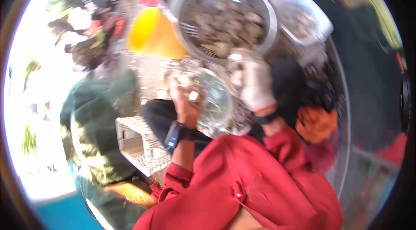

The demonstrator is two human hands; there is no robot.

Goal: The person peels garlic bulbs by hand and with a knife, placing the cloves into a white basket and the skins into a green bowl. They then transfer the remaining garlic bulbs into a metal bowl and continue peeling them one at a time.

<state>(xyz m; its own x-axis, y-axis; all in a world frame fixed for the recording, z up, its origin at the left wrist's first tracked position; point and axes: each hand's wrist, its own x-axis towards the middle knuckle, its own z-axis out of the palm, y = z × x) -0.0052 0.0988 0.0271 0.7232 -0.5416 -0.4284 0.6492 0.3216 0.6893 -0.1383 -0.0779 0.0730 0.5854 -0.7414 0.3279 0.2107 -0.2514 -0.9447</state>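
My left hand (187,98), bare and with a dark band at the wrist, is beside a round glass-like bowl (214,98). Its fingers are curled around something pale and blurred. On the other side of the bowl is my right hand (255,80) in a whitish glove, its fingers smeared by motion near the rim of a large grey colander (272,26). Brown shell-like pieces (232,24) fill much of the colander. What the gloved hand holds, if anything, cannot be made out.
A yellow container (151,33) stands left of the colander, a white tub (325,28) to its right. A white wire rack (145,145) is at the lower left, near a person in green (99,117). An orange bag (316,124) lies at the right.
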